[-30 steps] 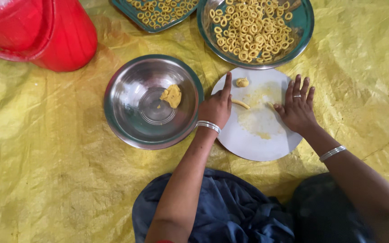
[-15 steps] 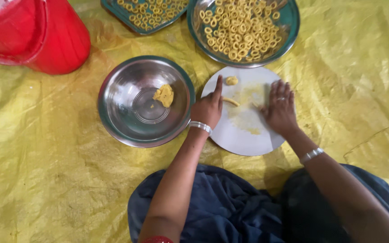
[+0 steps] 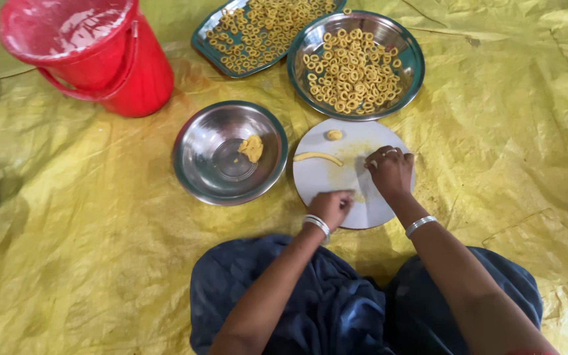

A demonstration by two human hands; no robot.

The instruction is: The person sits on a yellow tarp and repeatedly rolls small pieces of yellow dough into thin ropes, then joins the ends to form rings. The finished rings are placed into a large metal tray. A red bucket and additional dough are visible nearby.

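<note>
Yellow dough strip (image 3: 317, 157) now lies free on the smooth round board (image 3: 320, 177); the left hand (image 3: 332, 207) has pulled back, fingers curled empty, while the right hand (image 3: 390, 171) presses the board, fingers bent.

This looks like a home food-making spot set up on the floor rather than a fitted kitchen. A crinkled yellow plastic sheet (image 3: 73, 217) covers the ground as the work surface, and the person sits on it, knees in dark blue cloth at the lower edge. Household ware stands around: a red plastic bucket (image 3: 110, 62), a steel bowl (image 3: 195, 154) with a lump of dough, a round white board (image 3: 336, 181), and a steel dish (image 3: 412, 62) and tray (image 3: 208, 46) filled with small dough rings.
</note>
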